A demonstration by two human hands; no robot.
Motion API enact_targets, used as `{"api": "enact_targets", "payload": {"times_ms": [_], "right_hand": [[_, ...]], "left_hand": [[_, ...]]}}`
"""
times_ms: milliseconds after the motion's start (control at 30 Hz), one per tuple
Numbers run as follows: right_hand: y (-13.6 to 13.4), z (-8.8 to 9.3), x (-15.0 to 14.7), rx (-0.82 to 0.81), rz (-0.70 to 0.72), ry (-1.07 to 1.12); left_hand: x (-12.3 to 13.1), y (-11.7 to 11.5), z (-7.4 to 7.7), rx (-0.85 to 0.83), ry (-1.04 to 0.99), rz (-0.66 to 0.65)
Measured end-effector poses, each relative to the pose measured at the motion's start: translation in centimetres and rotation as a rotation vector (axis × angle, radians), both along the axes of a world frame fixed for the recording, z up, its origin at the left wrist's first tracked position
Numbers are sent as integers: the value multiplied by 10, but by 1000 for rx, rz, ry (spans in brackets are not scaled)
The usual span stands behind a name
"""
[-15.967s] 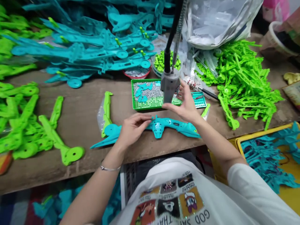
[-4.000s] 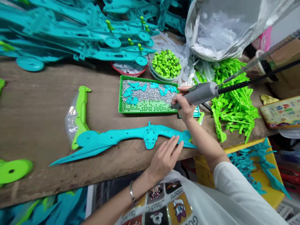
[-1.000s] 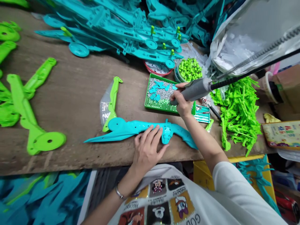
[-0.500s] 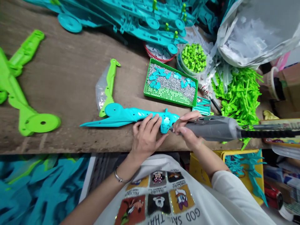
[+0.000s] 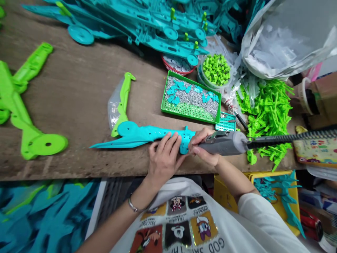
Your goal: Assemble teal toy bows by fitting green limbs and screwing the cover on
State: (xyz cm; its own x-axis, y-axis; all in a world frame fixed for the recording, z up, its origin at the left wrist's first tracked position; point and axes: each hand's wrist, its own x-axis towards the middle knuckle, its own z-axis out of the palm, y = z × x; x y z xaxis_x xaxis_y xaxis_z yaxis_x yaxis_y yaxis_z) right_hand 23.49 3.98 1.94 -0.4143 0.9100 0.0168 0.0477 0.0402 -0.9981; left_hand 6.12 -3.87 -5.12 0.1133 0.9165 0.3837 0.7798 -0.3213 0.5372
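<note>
A long teal plastic toy bow (image 5: 139, 135) lies along the near edge of the wooden bench (image 5: 79, 84). My left hand (image 5: 163, 159) rests flat on it, fingers stretched out, just left of its centre block. My right hand (image 5: 204, 149) is wrapped round a grey powered screwdriver (image 5: 223, 143), whose tip is at the bow's centre block. A cable and spring run from the tool off to the right. Behind the hands sits a green tray (image 5: 191, 111) of small screws and teal bits.
A lime bow half (image 5: 121, 102) lies on a plastic bag beside the teal bow. Teal bows are stacked at the back (image 5: 147, 24). A bowl of green caps (image 5: 216, 68), lime parts (image 5: 268, 109), a plastic sack (image 5: 284, 38) and a yellow bin (image 5: 265, 175) stand right.
My right hand has carried the screwdriver from the green tray down to the bow's centre block. My left hand stays pressed on the bow. The view has shifted a little.
</note>
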Motion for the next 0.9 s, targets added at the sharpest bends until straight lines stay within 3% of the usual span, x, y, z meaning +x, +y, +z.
{"api": "enact_targets", "payload": {"times_ms": [100,200,267,400,567,900], "right_hand": [[22,20,-3,108,126,145],[54,30,-16,260,-142,259],[76,27,-28,326,-317,280],[104,5,-48,269,-372,214],[113,-13,-60,228,-356,222],[118,-16,-68,247,-316,168]], "left_hand": [[0,0,3,-4,30,-12],[5,-1,5,-6,74,-25],[11,-3,6,3,89,-40],[25,-8,7,-16,98,-29],[30,-11,6,8,97,-105],[30,-9,4,-3,92,-107]]}}
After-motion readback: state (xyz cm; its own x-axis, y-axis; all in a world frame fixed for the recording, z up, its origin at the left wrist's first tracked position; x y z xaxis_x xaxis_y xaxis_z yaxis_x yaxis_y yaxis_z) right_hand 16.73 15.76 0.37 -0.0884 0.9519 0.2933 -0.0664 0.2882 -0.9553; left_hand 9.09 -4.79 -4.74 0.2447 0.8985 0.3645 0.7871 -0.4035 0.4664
